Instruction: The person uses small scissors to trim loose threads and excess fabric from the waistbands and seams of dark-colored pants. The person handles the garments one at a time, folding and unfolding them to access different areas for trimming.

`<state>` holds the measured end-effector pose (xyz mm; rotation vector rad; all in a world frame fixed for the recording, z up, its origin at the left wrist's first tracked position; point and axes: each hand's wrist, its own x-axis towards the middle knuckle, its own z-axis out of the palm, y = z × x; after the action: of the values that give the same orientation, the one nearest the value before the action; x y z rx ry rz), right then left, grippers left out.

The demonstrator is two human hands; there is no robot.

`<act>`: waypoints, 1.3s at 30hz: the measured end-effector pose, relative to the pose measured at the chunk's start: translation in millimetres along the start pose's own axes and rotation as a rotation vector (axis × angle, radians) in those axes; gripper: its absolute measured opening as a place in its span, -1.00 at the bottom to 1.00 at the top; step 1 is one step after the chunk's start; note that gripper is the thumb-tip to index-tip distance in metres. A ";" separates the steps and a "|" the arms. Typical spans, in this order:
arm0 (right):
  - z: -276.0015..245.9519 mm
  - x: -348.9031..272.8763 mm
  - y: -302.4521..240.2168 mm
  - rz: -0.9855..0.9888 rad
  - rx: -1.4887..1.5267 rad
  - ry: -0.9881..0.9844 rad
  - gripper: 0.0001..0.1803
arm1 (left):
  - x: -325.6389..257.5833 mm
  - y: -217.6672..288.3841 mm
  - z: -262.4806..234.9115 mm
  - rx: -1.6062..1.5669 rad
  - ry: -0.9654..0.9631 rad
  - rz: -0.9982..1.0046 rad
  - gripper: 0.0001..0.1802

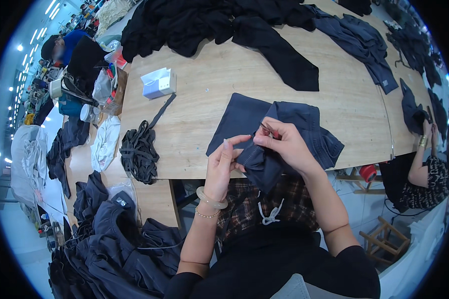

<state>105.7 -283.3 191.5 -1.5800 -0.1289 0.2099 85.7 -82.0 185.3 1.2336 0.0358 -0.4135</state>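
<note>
I log, from my remote post: dark-blue garment [307,128] across the bench's [194,124] near edge, part gathered over it, presumably for close viewing. Left hand [222,163]: grip pinched on its cloth, likely steadying it. Right hand [288,145]: grip closed around small snips [269,130], apparently, beside that cloth.

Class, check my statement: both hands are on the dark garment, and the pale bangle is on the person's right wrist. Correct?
Not quite: the head view shows the pale bangle on the left wrist, not the right. The left hand and right hand are on the dark garment.
</note>
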 end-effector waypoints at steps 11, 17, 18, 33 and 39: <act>22.4 15.7 -6.1 -0.147 -0.069 -0.009 -0.77 | 13.3 -12.2 9.7 0.631 0.216 0.419 -0.79; 19.6 14.2 -12.8 -0.142 -0.002 -0.022 -0.81 | 15.3 -15.8 6.5 0.430 0.198 0.277 -0.94; 16.7 13.6 -12.4 -0.148 0.044 -0.007 -0.81 | 13.7 -13.4 9.2 0.377 0.194 0.251 -0.94; -36.8 7.2 -23.3 -0.237 -0.713 -0.126 -0.55 | 7.0 -5.3 16.9 0.434 0.165 0.282 -0.91; -33.3 10.4 -21.4 -0.272 -0.736 -0.154 -0.55 | 7.0 -4.3 16.8 0.445 0.162 0.303 -0.90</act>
<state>124.1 -313.1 212.7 -2.2494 -0.5905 0.0675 87.5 -100.6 185.4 1.6805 -0.1093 -0.0535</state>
